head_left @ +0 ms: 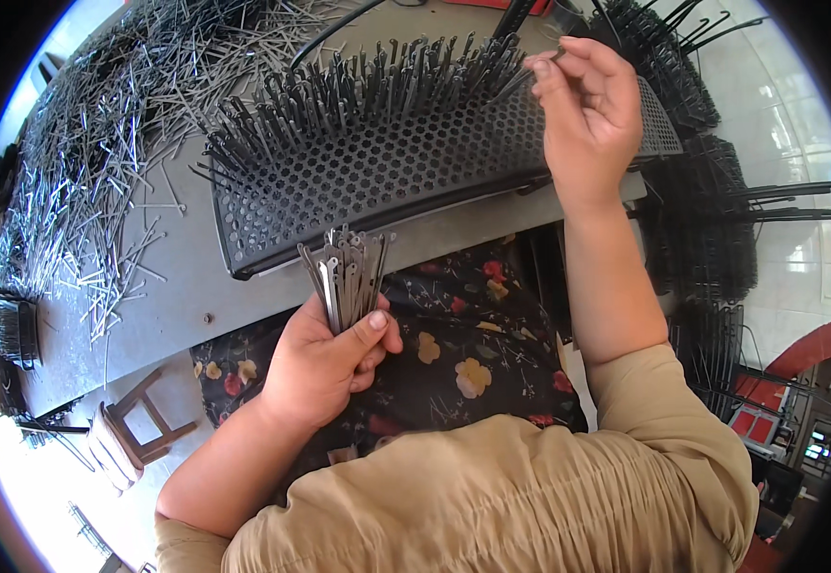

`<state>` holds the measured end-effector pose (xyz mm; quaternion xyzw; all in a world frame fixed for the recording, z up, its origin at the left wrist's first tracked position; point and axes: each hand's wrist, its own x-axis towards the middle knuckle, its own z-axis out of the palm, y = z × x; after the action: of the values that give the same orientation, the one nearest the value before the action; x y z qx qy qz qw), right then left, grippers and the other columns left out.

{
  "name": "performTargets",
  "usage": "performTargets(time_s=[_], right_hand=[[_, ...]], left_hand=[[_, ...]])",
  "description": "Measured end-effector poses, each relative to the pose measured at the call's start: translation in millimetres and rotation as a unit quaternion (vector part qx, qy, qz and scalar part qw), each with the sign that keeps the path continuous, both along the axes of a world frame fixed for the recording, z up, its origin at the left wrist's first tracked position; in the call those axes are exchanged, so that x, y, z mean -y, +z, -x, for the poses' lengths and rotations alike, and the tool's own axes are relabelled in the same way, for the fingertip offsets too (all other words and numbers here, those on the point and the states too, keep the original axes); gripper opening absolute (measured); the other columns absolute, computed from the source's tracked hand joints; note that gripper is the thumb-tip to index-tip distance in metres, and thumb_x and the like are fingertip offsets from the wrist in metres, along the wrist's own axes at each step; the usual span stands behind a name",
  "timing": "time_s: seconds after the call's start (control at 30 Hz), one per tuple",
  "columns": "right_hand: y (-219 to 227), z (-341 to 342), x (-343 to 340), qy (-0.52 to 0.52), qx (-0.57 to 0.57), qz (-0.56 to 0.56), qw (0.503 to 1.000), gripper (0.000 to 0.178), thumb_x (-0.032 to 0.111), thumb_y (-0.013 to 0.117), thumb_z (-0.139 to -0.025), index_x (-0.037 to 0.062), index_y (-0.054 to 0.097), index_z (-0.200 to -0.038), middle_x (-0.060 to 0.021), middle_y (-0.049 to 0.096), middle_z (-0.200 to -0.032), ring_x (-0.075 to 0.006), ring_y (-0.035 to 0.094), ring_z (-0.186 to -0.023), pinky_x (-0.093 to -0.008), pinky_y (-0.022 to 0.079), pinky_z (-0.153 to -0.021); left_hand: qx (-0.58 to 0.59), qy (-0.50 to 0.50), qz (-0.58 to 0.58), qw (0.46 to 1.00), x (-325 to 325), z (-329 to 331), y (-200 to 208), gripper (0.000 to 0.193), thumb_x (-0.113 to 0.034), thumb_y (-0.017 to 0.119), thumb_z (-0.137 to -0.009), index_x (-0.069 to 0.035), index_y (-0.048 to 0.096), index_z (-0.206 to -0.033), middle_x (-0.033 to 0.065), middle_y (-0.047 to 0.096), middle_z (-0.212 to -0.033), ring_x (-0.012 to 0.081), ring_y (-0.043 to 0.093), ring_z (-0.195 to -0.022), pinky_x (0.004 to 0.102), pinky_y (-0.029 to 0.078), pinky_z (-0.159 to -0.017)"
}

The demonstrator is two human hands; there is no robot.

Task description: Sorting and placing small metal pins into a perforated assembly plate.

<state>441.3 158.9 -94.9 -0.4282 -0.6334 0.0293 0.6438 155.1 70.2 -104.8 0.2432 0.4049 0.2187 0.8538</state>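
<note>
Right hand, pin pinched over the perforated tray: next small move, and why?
Probably lower the right hand so its pin drops into an open hole of the tray. The pin sits pinched at the fingertips just above the row of standing pins; many holes nearer the person look unfilled, and the left hand grips a bundle.

Dull grey metal pins [347, 277] — bare and smooth — before a matt black perforated metal rack [387, 172]; floral cloth [473, 344] beneath.

Lower ends of the metal strips [347, 277] inside the left hand [325, 358]; the perforated rack's [387, 172] right end behind the right hand [587, 105].
</note>
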Motion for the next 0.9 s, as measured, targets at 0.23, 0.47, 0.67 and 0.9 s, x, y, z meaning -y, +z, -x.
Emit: performTargets(time_s=[0.23, 0.47, 0.67, 0.9], right_hand=[[-10, 1, -8, -0.045, 0.039, 0.004, 0.998, 0.028, -0.007, 0.061, -0.087, -0.0007, 0.052, -0.113, -0.0102, 0.068, -0.091, -0.0088, 0.061, -0.075, -0.0196, 0.051, -0.067], [-2, 2, -7, -0.153, 0.276, -0.001, 0.949, 0.018, -0.001, 0.071, -0.08, 0.0047, 0.068, -0.097, -0.0037, 0.067, -0.091, -0.0075, 0.058, -0.074, -0.0205, 0.046, -0.065], [-2, 46, 34, 0.034, 0.013, 0.176, 0.984, 0.016, -0.003, 0.068, -0.082, 0.0008, 0.067, -0.098, -0.0043, 0.066, -0.09, -0.008, 0.06, -0.075, -0.0191, 0.047, -0.063], [-13, 83, 74, 0.306, -0.135, 0.328, 0.884, 0.022, -0.004, 0.066, -0.083, -0.0015, 0.061, -0.104, -0.0087, 0.066, -0.093, -0.0103, 0.062, -0.077, -0.0218, 0.051, -0.066]], left_hand=[[0.001, 0.031, -0.01, 0.999, -1, 1, 2, 0.02, -0.008, 0.057, -0.094, -0.004, 0.05, -0.112, 0.0064, 0.058, -0.088, 0.0078, 0.047, -0.065, 0.0191, 0.037, -0.047], [0.039, 0.073, 0.012, 0.997, -1, -1, 0, 0.022, -0.002, 0.056, -0.091, -0.002, 0.051, -0.113, 0.0097, 0.062, -0.094, 0.0097, 0.054, -0.07, 0.0201, 0.041, -0.047], [-0.003, 0.08, -0.045, 0.996, 0, 4, -7, 0.013, -0.004, 0.058, -0.091, -0.003, 0.056, -0.104, 0.009, 0.065, -0.086, 0.0094, 0.057, -0.069, 0.0204, 0.043, -0.047], [0.028, 0.03, -0.057, 0.998, 3, 1, -4, 0.017, -0.007, 0.056, -0.093, -0.002, 0.056, -0.11, 0.0118, 0.068, -0.092, 0.0131, 0.061, -0.076, 0.0245, 0.05, -0.056]])
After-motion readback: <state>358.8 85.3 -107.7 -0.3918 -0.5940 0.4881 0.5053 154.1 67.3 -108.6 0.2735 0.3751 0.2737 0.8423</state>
